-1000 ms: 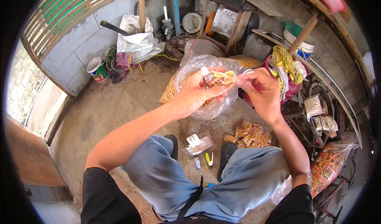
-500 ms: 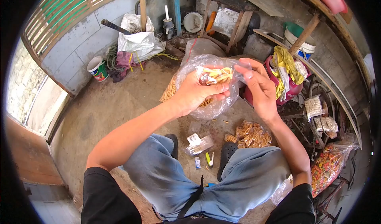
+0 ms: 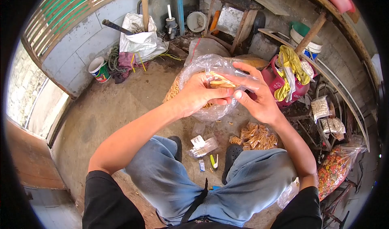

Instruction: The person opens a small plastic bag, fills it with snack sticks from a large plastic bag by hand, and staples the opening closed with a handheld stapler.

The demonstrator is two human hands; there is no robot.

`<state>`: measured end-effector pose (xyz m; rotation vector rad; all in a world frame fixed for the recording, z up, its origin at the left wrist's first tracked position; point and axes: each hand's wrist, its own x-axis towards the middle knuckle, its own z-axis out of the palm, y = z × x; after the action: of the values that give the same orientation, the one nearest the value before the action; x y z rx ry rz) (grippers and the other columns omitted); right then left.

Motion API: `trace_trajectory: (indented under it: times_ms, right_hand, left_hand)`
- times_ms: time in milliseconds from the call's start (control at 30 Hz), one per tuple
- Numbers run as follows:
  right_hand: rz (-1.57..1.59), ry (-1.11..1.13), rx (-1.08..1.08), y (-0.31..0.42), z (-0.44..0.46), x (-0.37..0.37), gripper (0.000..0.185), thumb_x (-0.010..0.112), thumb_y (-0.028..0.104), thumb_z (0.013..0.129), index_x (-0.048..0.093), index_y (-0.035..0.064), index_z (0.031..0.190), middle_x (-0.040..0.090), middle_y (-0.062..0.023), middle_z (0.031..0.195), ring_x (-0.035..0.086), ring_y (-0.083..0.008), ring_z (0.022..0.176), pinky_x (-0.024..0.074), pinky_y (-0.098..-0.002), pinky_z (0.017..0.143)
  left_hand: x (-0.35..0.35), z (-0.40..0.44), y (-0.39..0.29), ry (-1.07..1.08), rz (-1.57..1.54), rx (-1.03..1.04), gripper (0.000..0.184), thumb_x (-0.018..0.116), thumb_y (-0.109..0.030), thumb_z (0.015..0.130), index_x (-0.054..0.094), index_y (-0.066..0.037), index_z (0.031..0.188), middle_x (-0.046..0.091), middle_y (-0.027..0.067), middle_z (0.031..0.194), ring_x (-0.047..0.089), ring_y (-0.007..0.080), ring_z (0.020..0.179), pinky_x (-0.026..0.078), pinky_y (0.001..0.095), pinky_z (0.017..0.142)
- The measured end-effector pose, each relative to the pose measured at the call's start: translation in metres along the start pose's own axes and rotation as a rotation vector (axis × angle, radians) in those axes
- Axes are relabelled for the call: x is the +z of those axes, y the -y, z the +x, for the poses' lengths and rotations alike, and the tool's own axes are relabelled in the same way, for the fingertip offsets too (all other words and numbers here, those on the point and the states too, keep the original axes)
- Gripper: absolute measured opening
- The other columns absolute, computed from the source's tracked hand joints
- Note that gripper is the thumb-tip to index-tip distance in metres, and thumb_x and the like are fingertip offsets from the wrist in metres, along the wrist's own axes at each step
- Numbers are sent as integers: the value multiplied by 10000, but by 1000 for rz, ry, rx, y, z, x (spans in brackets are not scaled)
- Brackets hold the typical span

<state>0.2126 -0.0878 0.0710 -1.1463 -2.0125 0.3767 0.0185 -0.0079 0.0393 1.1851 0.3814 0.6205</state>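
Just at packet (image 3: 220, 83) edge, right hand (image 3: 257, 98)

A person in faded jeans (image 3: 162, 176) grips a small clear packet of yellow snack sticks (image 3: 222, 81) in the left hand (image 3: 196, 94), the right hand (image 3: 261, 97) at its side, above a concrete floor (image 3: 109, 111) where a large clear bag (image 3: 188, 75) and a pile of packets (image 3: 259, 136) lie.

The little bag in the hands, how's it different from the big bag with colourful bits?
The little bag is much smaller than the colourful bag.
The little bag holds pale yellow sticks; the colourful bag holds red, orange and green pieces.
The little bag is held up; the colourful bag leans at the right.
Both are see-through.
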Motion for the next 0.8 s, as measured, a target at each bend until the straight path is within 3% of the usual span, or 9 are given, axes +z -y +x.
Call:
trace_trajectory:
  times_ms: [133,367,467,633,800]
  right_hand:
    - [65,-72,-66,-7,-2,-1,381,668,203,863,625,167,1240,450,-137,1366,346,-289,1318,275,-422,1078]
    - [-15,1,-38,-6,-3,3,359,653,184,872,625,142,1228,453,-122,1367,387,-292,1292,288,-408,1074]
    - [-79,1,-79,-3,-1,1,311,599,128,907,604,85,1215,450,-140,1373,419,-262,1268,321,-397,1050]
    - [39,-119,-116,-11,-1,5,259,569,95,931,622,61,1182,519,-127,1300,476,-255,1217,356,-368,1026]
    - [126,-233,-15,-11,3,5,179,646,86,874,700,61,1042,575,-123,1211,550,-238,1125,419,-336,957]
  left_hand:
    - [3,-1,-4,-25,-54,-28,268,728,-119,828,637,-35,1066,666,37,883,632,100,743,511,206,603]
    - [4,-4,-9,76,57,-79,267,711,-79,834,637,-20,1083,652,33,826,581,91,644,420,211,512]
    - [0,-1,-4,118,47,-53,250,675,-138,876,617,-25,1092,648,42,864,581,101,639,446,217,525]
    - [-5,1,-7,57,-244,-63,372,473,-359,983,513,-47,1181,637,109,993,657,187,741,563,277,624]
    - [-21,8,-1,12,-271,-61,312,453,-355,989,514,-78,1117,636,126,1030,674,223,822,585,315,697]
